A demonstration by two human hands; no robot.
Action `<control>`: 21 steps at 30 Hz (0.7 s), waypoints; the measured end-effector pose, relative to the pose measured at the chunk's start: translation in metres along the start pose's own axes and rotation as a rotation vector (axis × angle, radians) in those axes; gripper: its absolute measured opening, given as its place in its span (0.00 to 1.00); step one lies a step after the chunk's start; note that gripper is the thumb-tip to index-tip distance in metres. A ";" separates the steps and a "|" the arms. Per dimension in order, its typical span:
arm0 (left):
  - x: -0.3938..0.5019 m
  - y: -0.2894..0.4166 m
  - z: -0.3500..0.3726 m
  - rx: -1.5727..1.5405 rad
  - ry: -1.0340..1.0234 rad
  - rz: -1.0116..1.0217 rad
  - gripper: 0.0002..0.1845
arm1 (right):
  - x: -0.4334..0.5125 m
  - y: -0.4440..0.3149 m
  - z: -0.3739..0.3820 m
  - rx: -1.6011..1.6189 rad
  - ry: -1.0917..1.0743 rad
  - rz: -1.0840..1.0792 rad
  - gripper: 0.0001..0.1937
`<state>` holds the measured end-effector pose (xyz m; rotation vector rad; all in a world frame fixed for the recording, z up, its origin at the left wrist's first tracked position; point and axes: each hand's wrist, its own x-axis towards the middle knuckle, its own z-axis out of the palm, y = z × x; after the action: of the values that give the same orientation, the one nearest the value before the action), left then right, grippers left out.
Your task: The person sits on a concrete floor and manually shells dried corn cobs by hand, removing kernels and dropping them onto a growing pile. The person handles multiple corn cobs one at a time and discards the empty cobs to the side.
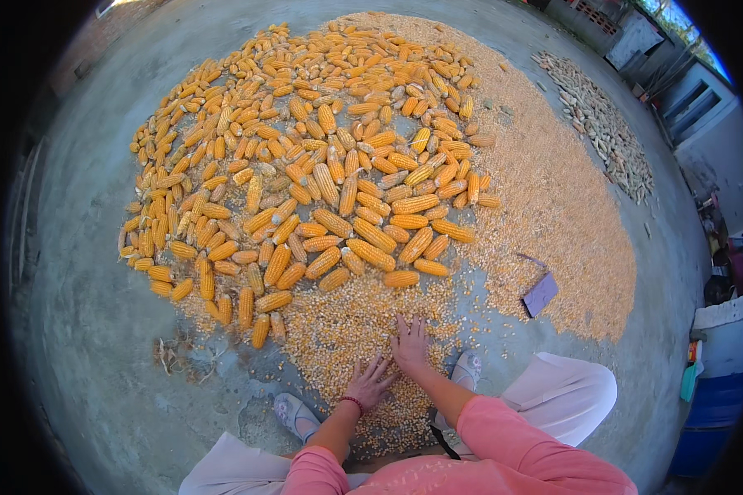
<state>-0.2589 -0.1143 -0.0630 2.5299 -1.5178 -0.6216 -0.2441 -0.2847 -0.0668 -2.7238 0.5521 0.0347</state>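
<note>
Both palms face down on a bed of loose maize kernels (328, 346) spread between my feet. My left hand (369, 385), with a red bead bracelet (352, 402) at the wrist, rests on the kernels with its fingers spread. Just ahead and to the right, my right hand (411, 344) lies on the same kernels, fingers apart and pointing away from me. Neither hand grips anything that I can see. Beyond the fingertips lies a wide heap of husked yellow maize cobs (371, 235).
A broad layer of shelled maize (569, 235) covers the right side, with a purple wallet-like case (540, 294) on it. Pale cobs (600, 124) lie farther right. Dry husk scraps (186, 356) sit on the concrete floor (99, 309). Blue barrels (715, 414) stand at the right edge.
</note>
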 end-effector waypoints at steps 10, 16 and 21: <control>0.006 -0.142 -0.062 -0.050 0.150 -0.619 0.35 | 0.043 -0.051 -0.018 0.139 -0.452 -0.713 0.22; 0.056 -0.123 -0.077 -0.197 0.302 -0.634 0.38 | 0.120 -0.062 -0.070 0.283 -0.760 -0.620 0.13; 0.068 -0.088 -0.072 -0.122 0.109 -0.475 0.35 | 0.210 -0.032 -0.076 0.365 -0.265 -0.484 0.10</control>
<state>-0.1297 -0.1376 -0.0443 2.7836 -0.8151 -0.5927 -0.0413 -0.3624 -0.0047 -2.3701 -0.1676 0.1515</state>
